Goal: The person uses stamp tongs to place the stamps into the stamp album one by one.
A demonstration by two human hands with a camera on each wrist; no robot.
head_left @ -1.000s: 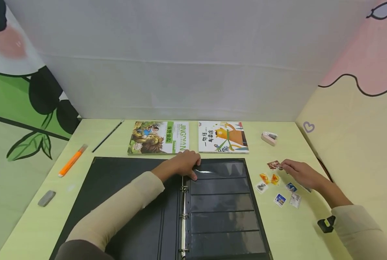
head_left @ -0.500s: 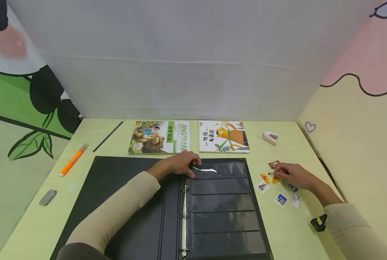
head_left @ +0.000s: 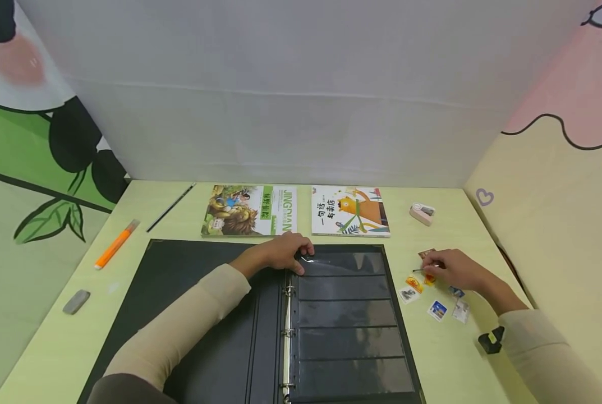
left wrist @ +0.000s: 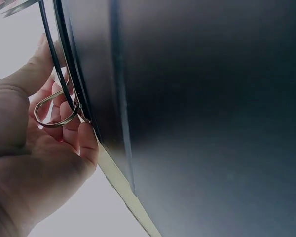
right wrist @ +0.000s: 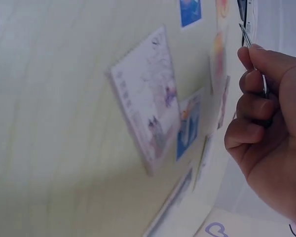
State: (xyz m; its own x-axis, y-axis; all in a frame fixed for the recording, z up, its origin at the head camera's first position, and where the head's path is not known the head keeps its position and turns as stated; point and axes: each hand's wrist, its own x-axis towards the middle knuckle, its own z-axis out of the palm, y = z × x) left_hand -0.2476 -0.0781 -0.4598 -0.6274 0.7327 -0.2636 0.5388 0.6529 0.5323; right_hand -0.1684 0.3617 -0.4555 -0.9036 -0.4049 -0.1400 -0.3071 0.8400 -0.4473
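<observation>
A black ring binder (head_left: pixel 205 314) lies spread on the table, with a clear-pocketed stamp page (head_left: pixel 348 311) on its right side. At that page's top inner corner my left hand (head_left: pixel 284 252) pinches the edge between thumb and fingers. Beside these fingers, a metal ring (left wrist: pixel 56 123) shows in the left wrist view. My right hand (head_left: pixel 454 270) grips slim metal tweezers (right wrist: pixel 246 37), tips pointing left above the loose stamps. Close by are a brown stamp (head_left: pixel 426 253), an orange stamp (head_left: pixel 414 284), a blue stamp (head_left: pixel 437 310) and a pale stamp (head_left: pixel 460 311). No stamp is visible between the tips.
Behind the binder lie two picture books (head_left: pixel 250 210). A pink-and-white pencil sharpener-like item (head_left: pixel 422 214) stands at the back right. On the left are an orange marker (head_left: pixel 116 244), a dark pencil (head_left: pixel 171 207) and a grey eraser (head_left: pixel 76 302). Walls close in the back and sides.
My right hand with the tweezers has moved left and slightly nearer, from the brown stamp to over the orange ones. My left hand stays at the page corner.
</observation>
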